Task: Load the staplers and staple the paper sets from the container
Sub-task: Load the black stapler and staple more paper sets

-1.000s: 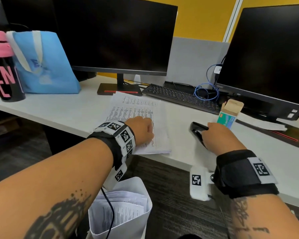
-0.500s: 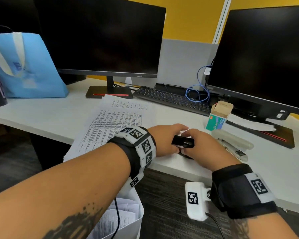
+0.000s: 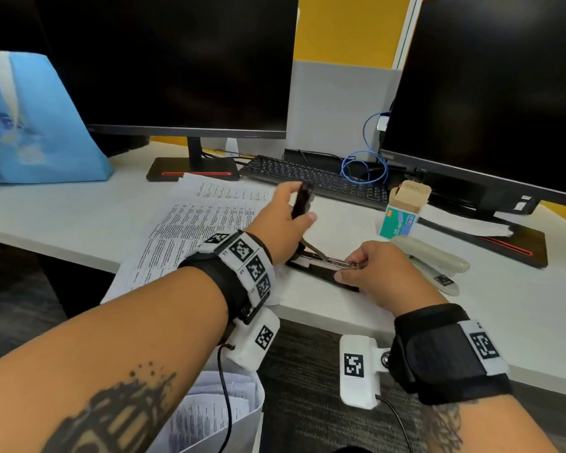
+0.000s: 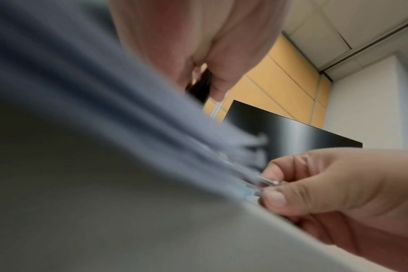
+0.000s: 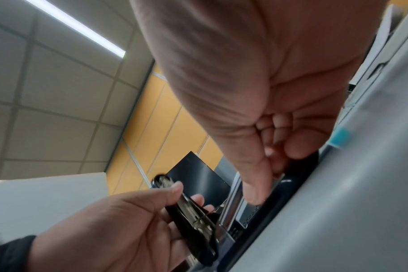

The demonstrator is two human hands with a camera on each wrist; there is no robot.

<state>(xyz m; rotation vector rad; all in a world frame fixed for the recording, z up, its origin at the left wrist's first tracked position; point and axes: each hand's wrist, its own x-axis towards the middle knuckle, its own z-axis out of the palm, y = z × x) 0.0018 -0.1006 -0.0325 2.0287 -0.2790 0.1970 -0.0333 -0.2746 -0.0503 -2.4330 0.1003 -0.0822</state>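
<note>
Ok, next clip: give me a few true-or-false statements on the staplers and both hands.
1. The left hand holds the black stapler lid swung up. True.
2. The right hand rests on the keyboard. False: its fingers pinch the front of the stapler's metal staple track.
3. The beige stapler lies closed on the desk, untouched. True.
4. The staple box lies flat and sealed. False: it stands upright with its flap open.
5. The printed papers lie under the left wrist. True.
</note>
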